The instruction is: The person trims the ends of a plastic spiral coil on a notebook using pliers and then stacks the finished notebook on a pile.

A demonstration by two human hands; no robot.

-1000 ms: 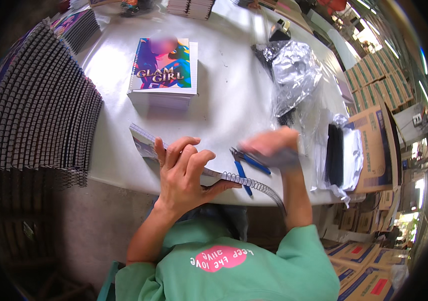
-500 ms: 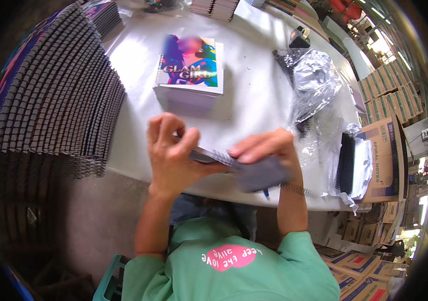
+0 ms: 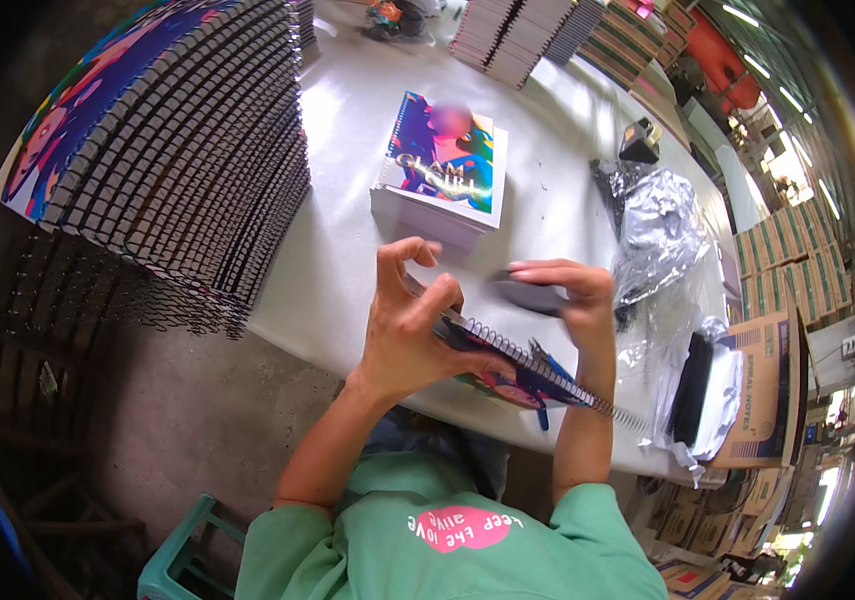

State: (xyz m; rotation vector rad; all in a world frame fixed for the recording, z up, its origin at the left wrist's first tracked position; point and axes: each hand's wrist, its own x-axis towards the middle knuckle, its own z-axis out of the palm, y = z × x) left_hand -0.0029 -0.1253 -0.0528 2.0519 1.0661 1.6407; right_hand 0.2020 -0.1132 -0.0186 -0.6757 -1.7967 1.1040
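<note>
My left hand (image 3: 402, 330) grips a notebook (image 3: 507, 378) by one end, thumb and fingers curled round it. Its colourful cover faces down toward me. Along the upper edge runs a dark wire spiral (image 3: 502, 343), whose loose tail (image 3: 627, 418) sticks out past the right end. My right hand (image 3: 584, 292) pinches a flat dark grey piece (image 3: 527, 294), blurred by motion, a little above the spiral and apart from it. What the piece is cannot be made out. Beyond my hands lies a stack of notebooks or page blocks (image 3: 434, 215) with a colourful cover on top.
At left rises a tall stack of spiral-bound notebooks (image 3: 182, 170). Crumpled clear plastic (image 3: 659, 225), a bundle of black spirals (image 3: 690, 390) and a brown carton (image 3: 755, 385) stand at right. A blue pen (image 3: 542, 418) shows at the white table's (image 3: 337, 330) near edge.
The grey piece in my right hand has moved up and away from the spiral, uncovering more of the notebook. My left hand keeps its hold. The whole view has shifted.
</note>
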